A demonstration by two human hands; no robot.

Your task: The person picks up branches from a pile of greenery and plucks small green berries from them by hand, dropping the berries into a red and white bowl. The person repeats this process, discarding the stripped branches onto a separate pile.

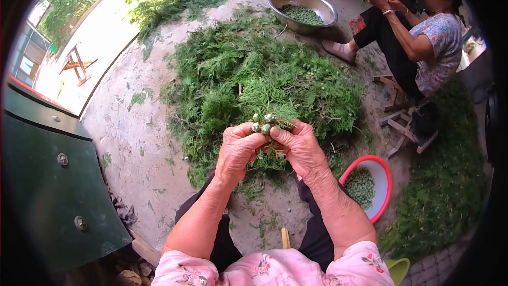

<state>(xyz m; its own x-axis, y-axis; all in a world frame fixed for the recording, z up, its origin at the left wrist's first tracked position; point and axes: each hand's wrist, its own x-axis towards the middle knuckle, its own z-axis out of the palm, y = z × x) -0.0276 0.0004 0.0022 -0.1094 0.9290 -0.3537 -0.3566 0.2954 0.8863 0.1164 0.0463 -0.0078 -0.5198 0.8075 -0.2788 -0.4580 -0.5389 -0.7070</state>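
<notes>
In front of me, both hands hold up a small conifer sprig (pixel 269 98) with several pale green cones (pixel 265 127) at its lower end. My left hand (pixel 238 147) pinches it from the left, thumb tip against the cones. From the other side, my right hand (pixel 300 147) is closed on the same sprig, its thumb close to the lowest cone. Some of the fingertips are hidden behind the cones. Beneath and beyond the hands lies a large heap of cut conifer branches (pixel 227 74) on the concrete floor.
By my right knee stands a red-rimmed white basin (pixel 379 201) of green cones. A metal basin (pixel 275 4) with more cones is at the back. Another person (pixel 423 42) sits at right, holding a sprig. A dark green panel (pixel 47 190) stands on the left.
</notes>
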